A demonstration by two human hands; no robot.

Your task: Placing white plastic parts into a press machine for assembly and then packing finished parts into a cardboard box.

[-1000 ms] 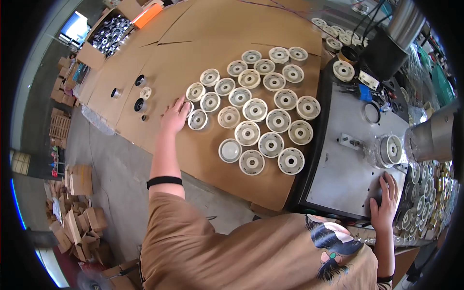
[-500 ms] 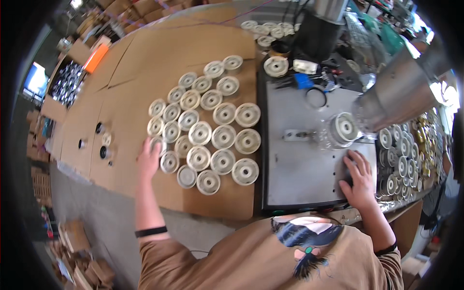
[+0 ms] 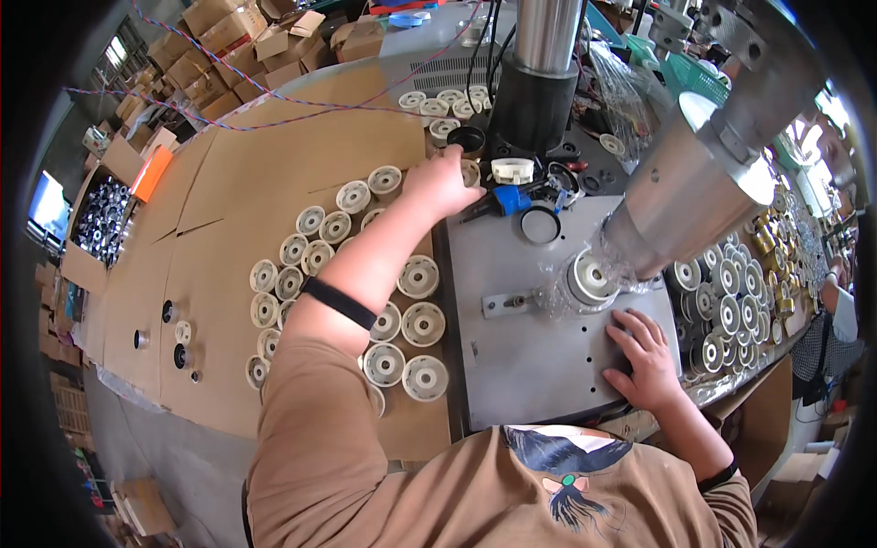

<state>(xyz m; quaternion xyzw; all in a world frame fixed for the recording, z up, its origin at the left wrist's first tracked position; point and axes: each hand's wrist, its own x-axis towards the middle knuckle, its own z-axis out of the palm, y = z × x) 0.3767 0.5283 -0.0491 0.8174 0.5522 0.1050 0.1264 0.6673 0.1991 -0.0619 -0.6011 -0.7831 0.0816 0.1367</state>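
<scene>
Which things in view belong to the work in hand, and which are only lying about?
Probably in the work:
left hand, by a white wheel
right hand, on the metal plate
wheel amid clear film

Probably just lying about:
blue object
small black parts on the cardboard
cartons

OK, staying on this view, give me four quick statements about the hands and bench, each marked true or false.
1. The right hand rests on the grey metal plate. True.
2. The left hand is inside the cardboard box of small metal parts. False: it is beside the black ring.
3. Clear film lies beside the white wheel. True.
4. Only the right arm wears a black band. False: the left arm wears a black band too.
</scene>
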